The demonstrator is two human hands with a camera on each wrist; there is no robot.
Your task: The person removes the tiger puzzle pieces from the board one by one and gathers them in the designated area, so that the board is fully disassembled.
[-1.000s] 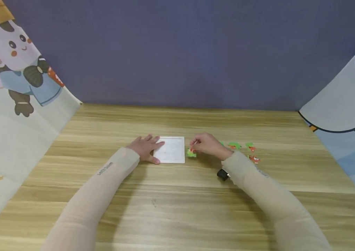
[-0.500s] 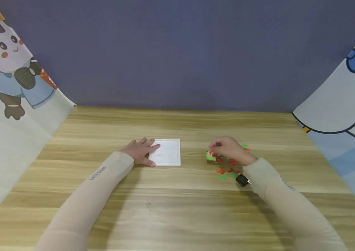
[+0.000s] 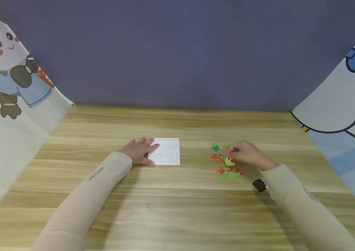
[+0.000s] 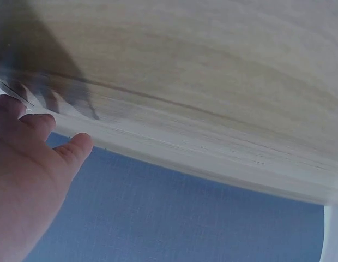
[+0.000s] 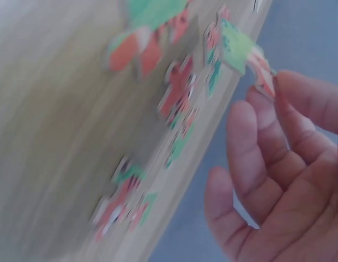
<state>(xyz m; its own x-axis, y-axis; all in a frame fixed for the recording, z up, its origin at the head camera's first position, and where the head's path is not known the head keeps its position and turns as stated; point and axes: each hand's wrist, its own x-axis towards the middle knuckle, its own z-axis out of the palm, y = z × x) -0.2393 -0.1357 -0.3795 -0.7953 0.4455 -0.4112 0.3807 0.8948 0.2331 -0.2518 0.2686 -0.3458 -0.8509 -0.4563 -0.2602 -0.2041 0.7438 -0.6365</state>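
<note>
My left hand [image 3: 137, 151] rests with spread, straight fingers on the left edge of a white square puzzle tray [image 3: 168, 152]. In the left wrist view the same hand [image 4: 35, 164] shows only in part. To the right, my right hand [image 3: 246, 152] pinches a green and red jigsaw piece [image 3: 228, 162] between thumb and fingertips. Seen from the right wrist, that hand [image 5: 289, 158] holds the piece by its red end, above the table. Loose jigsaw pieces lie around it, among them a dark green one [image 3: 215, 147] and a red one [image 3: 216, 158].
Several more puzzle pieces, including a red and green one [image 3: 235, 172], lie near the right hand. A small black object [image 3: 259, 185] sits at the right wrist. The wooden table [image 3: 177, 209] ends at a blue-grey backdrop [image 3: 177, 52], with printed cloth at both sides.
My right hand has moved rightward from beside the white tray to the loose pieces, still pinching the green and red jigsaw piece. My left hand has stayed on the tray.
</note>
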